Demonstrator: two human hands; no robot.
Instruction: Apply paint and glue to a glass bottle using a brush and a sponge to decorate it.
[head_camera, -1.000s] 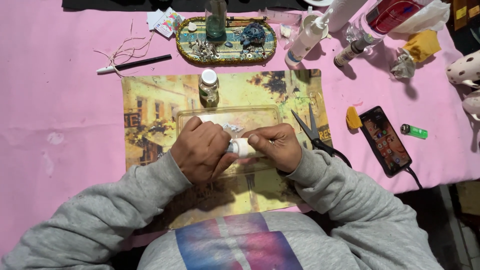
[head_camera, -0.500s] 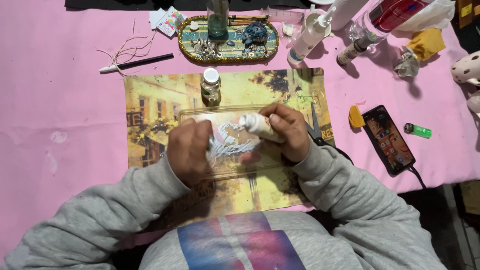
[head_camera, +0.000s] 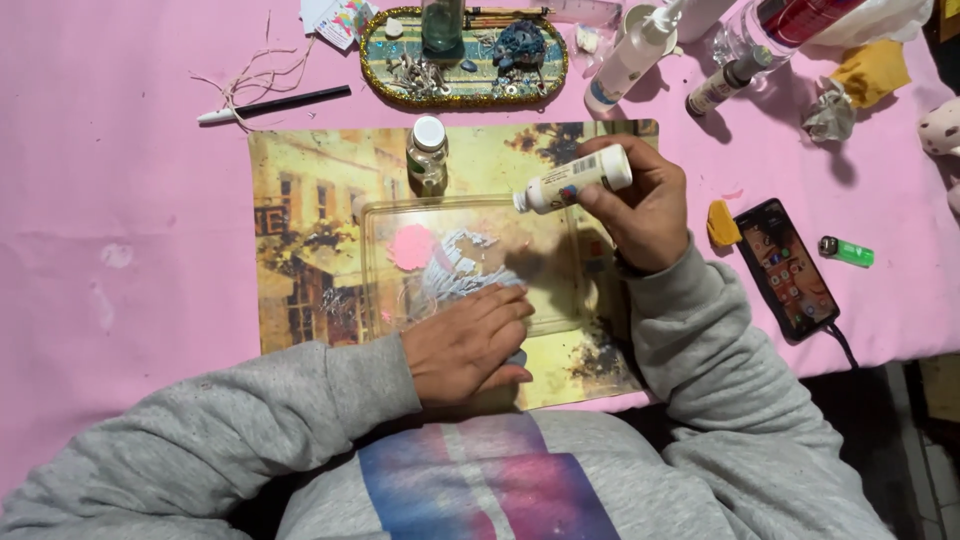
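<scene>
From the head camera, the right hand (head_camera: 645, 205) is wrapped tight around a small white bottle (head_camera: 572, 180). The bottle is in the air, above the far right part of a clear tray (head_camera: 545, 300). The tray lies on a picture mat (head_camera: 300, 220) on the pink cloth (head_camera: 120, 150).

The left hand (head_camera: 470, 345) lies flat and open, pressing on the near edge of the tray. It holds nothing.

In the tray there is a pink blob (head_camera: 412, 247) and some white smears (head_camera: 460, 275).

To do this well, I think the left hand should keep the tray from sliding. The right hand should squeeze softly, so only a little comes out.

The bottle lies almost on its side. Its long way runs left to right. Its tip points left and a bit near. Its flat end points right and a bit far.

A small jar (head_camera: 428, 152) stands just past the tray. A phone (head_camera: 786, 265) lies to the right.
</scene>
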